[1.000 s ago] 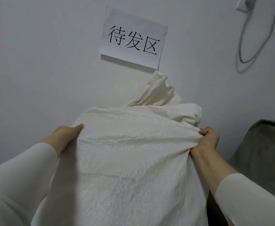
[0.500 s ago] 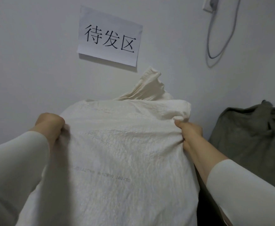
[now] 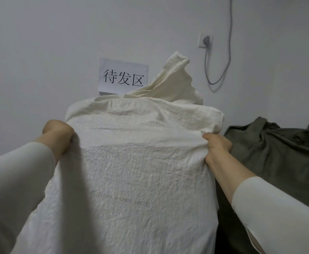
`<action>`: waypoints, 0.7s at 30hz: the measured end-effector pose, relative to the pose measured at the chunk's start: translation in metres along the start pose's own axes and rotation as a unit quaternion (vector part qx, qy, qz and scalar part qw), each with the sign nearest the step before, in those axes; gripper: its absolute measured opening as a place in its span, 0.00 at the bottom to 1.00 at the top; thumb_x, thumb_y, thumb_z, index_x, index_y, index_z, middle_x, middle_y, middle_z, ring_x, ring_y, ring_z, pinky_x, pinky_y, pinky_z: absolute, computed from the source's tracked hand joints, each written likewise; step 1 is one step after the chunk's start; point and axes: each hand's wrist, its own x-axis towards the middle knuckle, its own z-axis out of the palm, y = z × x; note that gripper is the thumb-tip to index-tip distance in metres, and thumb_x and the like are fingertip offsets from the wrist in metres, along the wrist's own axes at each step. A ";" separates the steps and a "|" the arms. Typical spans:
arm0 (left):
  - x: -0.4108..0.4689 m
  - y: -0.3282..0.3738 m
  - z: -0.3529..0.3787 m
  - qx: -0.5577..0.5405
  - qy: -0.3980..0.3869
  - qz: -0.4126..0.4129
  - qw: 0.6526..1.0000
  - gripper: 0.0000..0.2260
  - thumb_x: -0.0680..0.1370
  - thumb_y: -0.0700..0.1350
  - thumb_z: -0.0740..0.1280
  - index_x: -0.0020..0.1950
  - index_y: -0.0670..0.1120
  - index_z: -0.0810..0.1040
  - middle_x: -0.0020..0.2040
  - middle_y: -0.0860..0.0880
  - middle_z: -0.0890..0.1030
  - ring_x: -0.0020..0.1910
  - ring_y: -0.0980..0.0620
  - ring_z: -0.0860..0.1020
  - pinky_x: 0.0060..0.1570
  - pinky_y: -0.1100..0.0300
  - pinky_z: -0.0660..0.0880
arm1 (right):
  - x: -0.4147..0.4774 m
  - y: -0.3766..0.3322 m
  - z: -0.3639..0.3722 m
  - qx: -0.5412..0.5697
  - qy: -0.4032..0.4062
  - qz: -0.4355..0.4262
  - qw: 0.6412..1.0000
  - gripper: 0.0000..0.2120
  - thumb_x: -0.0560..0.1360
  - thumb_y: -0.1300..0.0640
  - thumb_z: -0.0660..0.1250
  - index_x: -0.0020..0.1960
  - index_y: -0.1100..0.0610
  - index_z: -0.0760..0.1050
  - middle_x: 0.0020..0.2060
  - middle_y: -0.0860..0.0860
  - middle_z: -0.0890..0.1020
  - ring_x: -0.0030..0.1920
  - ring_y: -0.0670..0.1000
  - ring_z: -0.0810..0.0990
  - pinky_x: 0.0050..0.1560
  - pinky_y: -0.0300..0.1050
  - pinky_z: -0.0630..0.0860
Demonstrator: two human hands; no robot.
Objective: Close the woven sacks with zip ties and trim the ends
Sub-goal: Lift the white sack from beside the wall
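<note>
Clutching woven sack [image 3: 140, 171], left hand [image 3: 58, 132], right hand [image 3: 217, 145]; grey bundle [image 3: 278, 153] beside, sign [image 3: 123, 76] behind.

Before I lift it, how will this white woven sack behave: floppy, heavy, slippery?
Probably floppy: the woven sack bunches into folds where the left hand and right hand grip its sides. It bulges full, with cream cloth poking out on top, so perhaps bulky rather than very heavy. Its shiny weave may slip unless gripped firmly.

Crinkled woven plastic sack [image 3: 140, 171], matt cream cloth [image 3: 172, 83] inside, paper sign [image 3: 122, 76], smooth wall [image 3: 40, 52].
</note>
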 end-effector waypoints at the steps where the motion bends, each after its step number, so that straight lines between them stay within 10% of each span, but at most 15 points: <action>1: -0.004 -0.001 -0.003 0.035 0.053 0.063 0.996 0.17 0.77 0.42 0.58 0.67 0.44 0.72 0.67 0.48 0.73 0.65 0.50 0.72 0.55 0.68 0.73 | -0.008 -0.009 -0.013 0.000 -0.009 0.004 1.000 0.17 0.69 0.67 0.70 0.56 0.71 0.74 0.41 0.54 0.80 0.40 0.55 0.79 0.50 0.52 0.78; 5: -0.094 0.005 -0.057 -0.184 0.113 -0.003 0.976 0.22 0.81 0.50 0.55 0.64 0.32 0.69 0.64 0.33 0.72 0.64 0.33 0.69 0.66 0.47 0.65 | -0.041 -0.047 -0.061 0.030 -0.021 0.000 0.999 0.16 0.69 0.68 0.69 0.56 0.71 0.74 0.37 0.51 0.78 0.34 0.52 0.73 0.50 0.54 0.77; 13: -0.199 0.023 -0.140 -0.209 0.142 0.008 0.967 0.29 0.80 0.59 0.53 0.59 0.32 0.71 0.60 0.31 0.74 0.61 0.32 0.71 0.63 0.47 0.65 | -0.113 -0.120 -0.136 0.068 -0.011 -0.023 0.997 0.04 0.69 0.68 0.69 0.43 0.62 0.77 0.31 0.50 0.75 0.30 0.50 0.72 0.29 0.40 0.71; 21: -0.277 -0.002 -0.170 -0.249 0.080 0.006 0.965 0.29 0.78 0.63 0.55 0.52 0.35 0.72 0.56 0.34 0.76 0.58 0.34 0.74 0.61 0.48 0.68 | -0.186 -0.153 -0.222 0.012 0.057 -0.032 0.998 0.13 0.69 0.64 0.71 0.53 0.61 0.77 0.43 0.52 0.78 0.41 0.53 0.75 0.46 0.43 0.73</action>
